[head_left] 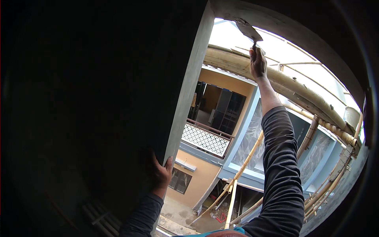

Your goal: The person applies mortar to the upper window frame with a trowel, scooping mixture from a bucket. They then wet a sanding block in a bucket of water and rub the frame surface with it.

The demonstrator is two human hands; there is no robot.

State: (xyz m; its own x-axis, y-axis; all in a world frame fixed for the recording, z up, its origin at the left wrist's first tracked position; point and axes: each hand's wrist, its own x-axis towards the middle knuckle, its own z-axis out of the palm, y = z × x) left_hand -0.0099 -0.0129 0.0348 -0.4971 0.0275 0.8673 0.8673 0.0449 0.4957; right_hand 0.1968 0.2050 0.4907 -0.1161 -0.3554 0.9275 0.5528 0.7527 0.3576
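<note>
Raised high, my right hand (258, 62) is closed around the handle of a trowel (248, 30). The blade is smeared with grey material and tilts up close to the top of the opening; I cannot tell whether it touches. Lower down, my left hand (162, 172) rests against the edge of the grey window jamb (188, 85). Its thumb lies on the jamb and a finger stretches up along the dark wall (98, 98). The other fingers are lost in shadow.
Bamboo poles (292, 85) cross outside the opening, with slanting props (248, 156) below. Opposite stands an orange and blue building (205, 173) with a white lattice balcony (207, 138). A pale bucket (351, 116) is at the far right. The ground outside lies well below.
</note>
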